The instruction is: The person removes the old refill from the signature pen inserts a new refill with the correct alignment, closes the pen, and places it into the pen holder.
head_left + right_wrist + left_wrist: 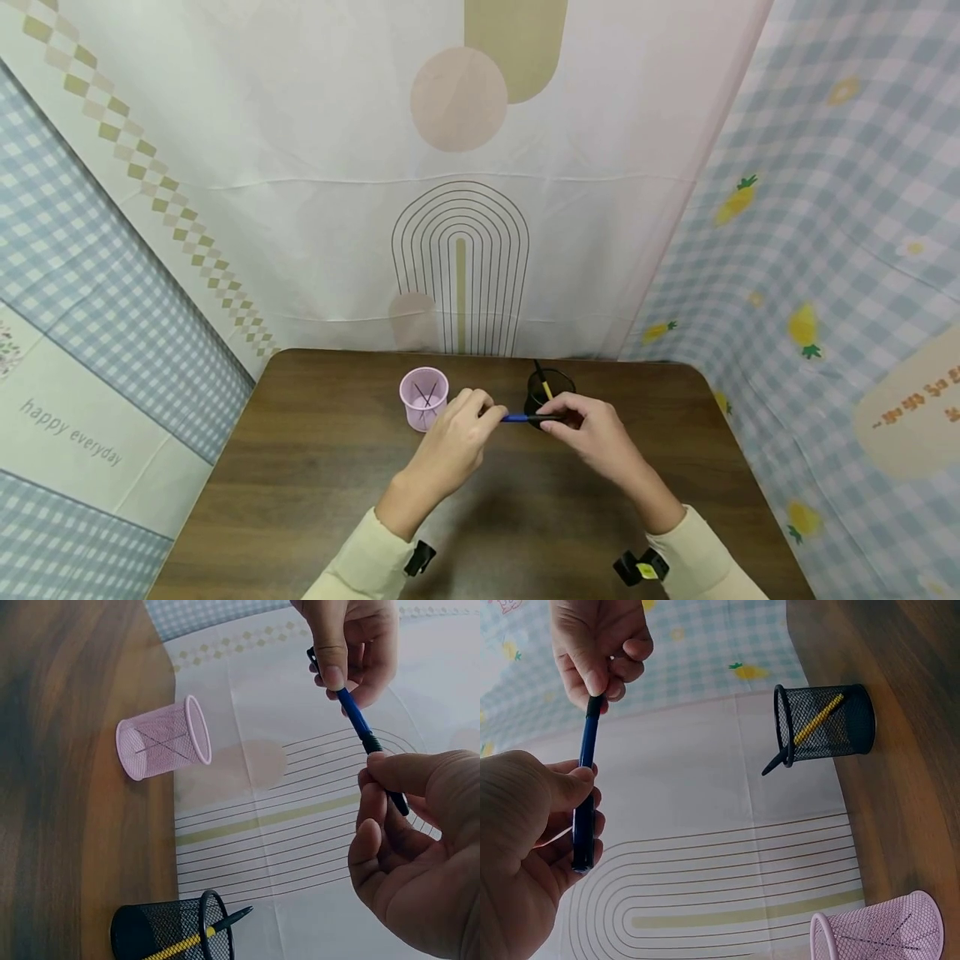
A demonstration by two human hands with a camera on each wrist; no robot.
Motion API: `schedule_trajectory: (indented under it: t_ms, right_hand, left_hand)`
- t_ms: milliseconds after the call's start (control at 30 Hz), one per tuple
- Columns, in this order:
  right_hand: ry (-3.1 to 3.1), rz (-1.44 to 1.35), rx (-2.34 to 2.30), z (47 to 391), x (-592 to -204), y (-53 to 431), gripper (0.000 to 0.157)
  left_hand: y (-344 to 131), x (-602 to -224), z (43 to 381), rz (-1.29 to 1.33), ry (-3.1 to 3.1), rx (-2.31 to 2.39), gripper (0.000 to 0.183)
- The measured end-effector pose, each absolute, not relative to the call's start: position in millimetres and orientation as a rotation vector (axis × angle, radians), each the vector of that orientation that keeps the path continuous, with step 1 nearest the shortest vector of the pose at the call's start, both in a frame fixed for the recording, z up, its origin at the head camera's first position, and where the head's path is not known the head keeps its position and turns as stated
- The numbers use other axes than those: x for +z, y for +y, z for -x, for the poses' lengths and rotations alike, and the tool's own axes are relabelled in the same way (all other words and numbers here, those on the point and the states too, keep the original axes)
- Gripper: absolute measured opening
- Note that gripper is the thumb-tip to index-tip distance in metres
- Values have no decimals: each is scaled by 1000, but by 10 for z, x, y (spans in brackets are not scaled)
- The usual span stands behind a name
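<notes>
A blue pen with black ends is held up between both hands, above the table. My left hand grips its blue barrel, while my right hand pinches the black end between thumb and fingers. Behind the right hand stands a black mesh pen holder with a yellow-and-black pen leaning in it, its dark end poking above the rim. Close behind the left hand is a pink mesh pen holder, upright, with thin dark crossed lines showing through its mesh.
Both holders stand toward the back of a brown wooden table. A printed white cloth hangs behind the table's back edge. Blue checked cloths hang at either side.
</notes>
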State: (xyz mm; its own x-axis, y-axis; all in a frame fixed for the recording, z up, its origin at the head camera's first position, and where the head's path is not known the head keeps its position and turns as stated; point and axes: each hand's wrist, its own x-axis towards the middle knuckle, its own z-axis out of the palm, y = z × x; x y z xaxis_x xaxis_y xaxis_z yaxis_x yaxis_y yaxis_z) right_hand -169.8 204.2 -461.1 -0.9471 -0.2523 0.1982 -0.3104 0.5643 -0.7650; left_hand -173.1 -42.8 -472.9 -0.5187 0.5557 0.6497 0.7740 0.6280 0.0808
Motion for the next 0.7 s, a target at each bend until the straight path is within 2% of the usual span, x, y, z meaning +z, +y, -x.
schedule_trajectory:
  t_ms: [500, 700]
  right_hand:
    - [-2692, -480, 1390, 1669, -4617, 2027, 21]
    - [-2742, -556, 1424, 1682, -4627, 2073, 39]
  left_hand:
    - [-414, -4738, 1744, 1042, -2225, -520, 27]
    - [-409, -4739, 1738, 1050, -2213, -516, 25]
